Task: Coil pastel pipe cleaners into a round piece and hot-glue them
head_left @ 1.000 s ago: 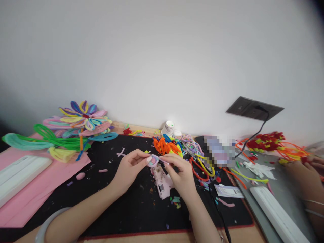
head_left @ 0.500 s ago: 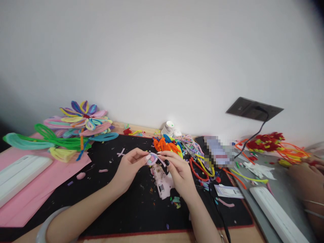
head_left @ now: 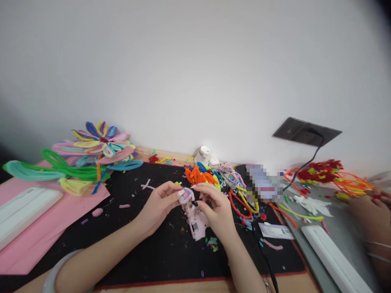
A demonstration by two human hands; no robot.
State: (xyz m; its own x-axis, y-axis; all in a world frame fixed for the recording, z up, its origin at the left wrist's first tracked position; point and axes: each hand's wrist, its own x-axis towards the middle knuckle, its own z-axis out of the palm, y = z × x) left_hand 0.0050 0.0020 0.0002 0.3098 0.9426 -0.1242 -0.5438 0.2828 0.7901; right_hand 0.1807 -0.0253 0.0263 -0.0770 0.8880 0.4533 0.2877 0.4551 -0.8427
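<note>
A small round coil of pastel pink, lilac and blue pipe cleaner [head_left: 185, 197] is held up over the black mat [head_left: 134, 252]. My left hand [head_left: 161, 205] pinches its left side between thumb and fingers. At its right edge, the thumb and fingers of my right hand [head_left: 215, 205] are closed on the lilac outer strand. Directly below and behind the coil lies a pale pink glue gun [head_left: 198, 228], its upper part partly covered by the coil and my right hand. Orange pipe cleaner loops [head_left: 198, 176] lie just beyond my fingers.
Pipe cleaner flowers [head_left: 104, 142] stand left on pink paper [head_left: 76, 215], near a white box [head_left: 30, 211]. A paper cup [head_left: 203, 154] is by the wall. A black cable [head_left: 265, 256] crosses the mat's right side. Another person's hands [head_left: 369, 215] work at far right.
The lilac strand that stuck out to the right now curves close around the coil. The coil has turned and shifted slightly right. My right thumb has moved left toward it.
</note>
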